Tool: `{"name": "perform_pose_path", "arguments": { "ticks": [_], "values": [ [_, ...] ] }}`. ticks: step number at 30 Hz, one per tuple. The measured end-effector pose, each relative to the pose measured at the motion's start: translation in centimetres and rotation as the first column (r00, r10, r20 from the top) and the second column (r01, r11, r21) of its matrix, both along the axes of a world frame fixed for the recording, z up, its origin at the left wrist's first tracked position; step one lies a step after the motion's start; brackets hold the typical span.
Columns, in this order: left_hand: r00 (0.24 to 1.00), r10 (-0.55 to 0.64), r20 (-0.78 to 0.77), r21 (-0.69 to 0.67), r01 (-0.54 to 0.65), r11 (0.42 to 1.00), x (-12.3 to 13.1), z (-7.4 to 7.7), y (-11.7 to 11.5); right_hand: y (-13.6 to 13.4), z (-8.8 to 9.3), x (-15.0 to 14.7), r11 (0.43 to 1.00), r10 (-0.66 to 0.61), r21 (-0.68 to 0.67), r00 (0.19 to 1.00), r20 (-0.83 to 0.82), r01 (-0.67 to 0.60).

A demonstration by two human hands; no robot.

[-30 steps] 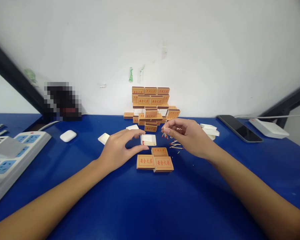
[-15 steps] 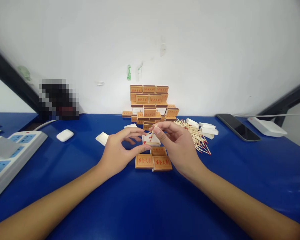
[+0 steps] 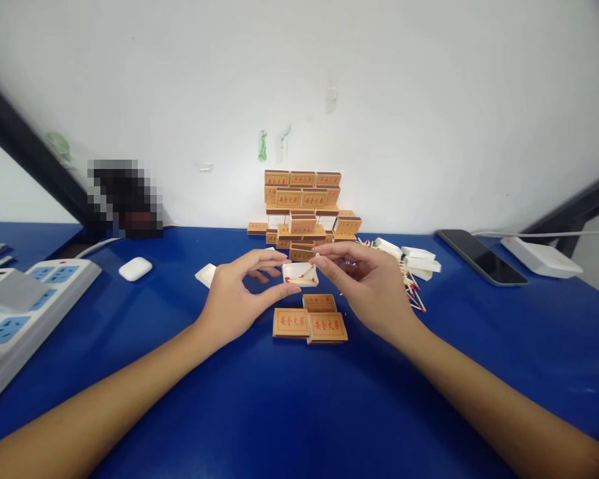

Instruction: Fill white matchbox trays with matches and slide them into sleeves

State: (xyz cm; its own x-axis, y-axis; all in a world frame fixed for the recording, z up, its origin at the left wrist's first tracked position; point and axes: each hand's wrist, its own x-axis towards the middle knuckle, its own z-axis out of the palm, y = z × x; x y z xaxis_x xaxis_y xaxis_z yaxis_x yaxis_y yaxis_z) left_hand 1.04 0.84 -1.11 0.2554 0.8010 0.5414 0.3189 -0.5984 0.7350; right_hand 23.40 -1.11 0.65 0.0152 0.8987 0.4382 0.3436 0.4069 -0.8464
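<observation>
My left hand (image 3: 244,286) has its thumb and fingers closed on the left end of a small white matchbox tray (image 3: 293,273). A few red-headed matches lie inside it. At the tray's right end, my right hand (image 3: 369,279) pinches a match (image 3: 309,270), which slants down into the tray with its red head low. Whether more than one match is pinched cannot be made out. Just below the tray, three orange matchboxes (image 3: 290,322) lie together on the blue table. Behind my right hand is a pile of loose matches (image 3: 415,293), partly hidden by it.
A stack of matchboxes (image 3: 302,198) stands against the wall. White trays (image 3: 422,259) lie right of the match pile, and another tray (image 3: 206,274) sits behind my left hand. A phone (image 3: 479,258), a white earbud case (image 3: 135,269) and a power strip (image 3: 64,286) flank the work area.
The tray has risen slightly away from the matchboxes below it. My right hand has shifted right, and its match now slants lower into the tray. The whole view has moved a little.
</observation>
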Motion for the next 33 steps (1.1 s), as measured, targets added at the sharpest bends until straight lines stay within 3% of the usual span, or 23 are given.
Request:
{"name": "perform_pose_path", "arguments": {
  "ticks": [11,18,25,33],
  "values": [
    [0.998,-0.009,-0.063,0.104,0.015,0.994,0.1,0.0,-0.3,-0.6,0.7,-1.1,0.997,-0.016,-0.074,0.989,-0.149,0.005],
    [0.999,-0.004,-0.053,0.095,0.009,0.995,0.3,0.0,-0.4,-0.9,0.6,-1.4,0.994,-0.078,-0.100,0.941,-0.329,0.048],
    [0.999,0.035,-0.009,0.099,-0.034,0.995,0.6,-0.1,-0.6,-1.1,0.1,-2.8,0.971,-0.113,-0.239,0.826,-0.552,-0.027],
    [0.994,0.108,0.004,0.131,-0.108,0.986,0.5,0.0,-0.7,-1.3,-0.6,-3.4,0.962,-0.089,-0.260,0.807,-0.583,-0.082]
  ]
}}
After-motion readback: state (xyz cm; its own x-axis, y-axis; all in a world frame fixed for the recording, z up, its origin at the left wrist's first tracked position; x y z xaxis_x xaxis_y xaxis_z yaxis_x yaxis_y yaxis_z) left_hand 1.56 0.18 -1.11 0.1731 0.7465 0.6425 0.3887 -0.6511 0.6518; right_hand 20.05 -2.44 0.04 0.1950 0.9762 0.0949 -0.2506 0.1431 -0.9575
